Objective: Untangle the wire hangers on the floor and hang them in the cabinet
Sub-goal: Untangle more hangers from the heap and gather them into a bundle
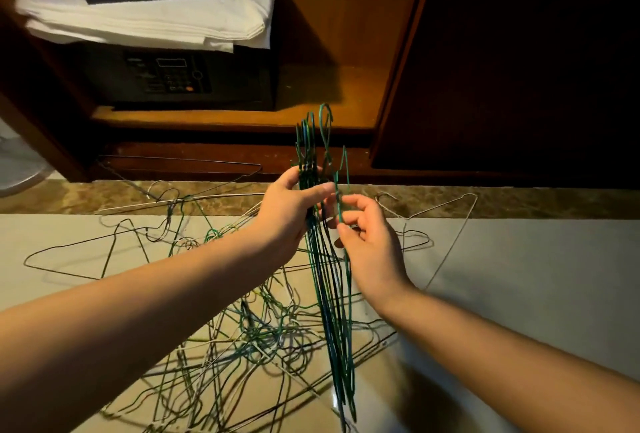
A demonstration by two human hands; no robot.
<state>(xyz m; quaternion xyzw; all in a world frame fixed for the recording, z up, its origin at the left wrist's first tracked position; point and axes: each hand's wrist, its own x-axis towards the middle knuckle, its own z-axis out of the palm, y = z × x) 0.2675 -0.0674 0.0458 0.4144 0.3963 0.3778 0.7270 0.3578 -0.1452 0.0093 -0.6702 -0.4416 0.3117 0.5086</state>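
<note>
Bundle point(329, 294) of green hangers is held upright before the cabinet point(346, 86), hooks up. Its lower ends hang over the tangle point(249, 335) on the floor point(519, 276).

Left hand point(287, 211): fingers curled round the bundle's necks, thumb laid across the front.

Right hand point(370, 249): thumb and forefinger pinch one more green hanger point(345, 166) just beside the bundle, other fingers loosely bent. Its hook sits lower than the rest. Cannot tell whether its lower wire crosses the bundle's.

Step, as I judge it: adding this hanger to the set.
- Turn its hook the same way as the others and raise it level.
- Slide the neck under the left thumb before the right hand lets go.
- Keep the bundle flat so the shoulders nest rather than cross.
- Lift it clear of the tangle, as trailing ends could snag loose wires below.

Most of the job looks undone. The heap remains, with singles lying apart: a white hanger point(449, 245) to the right, a dark hanger point(62, 270) to the left. No rail in view.
</note>
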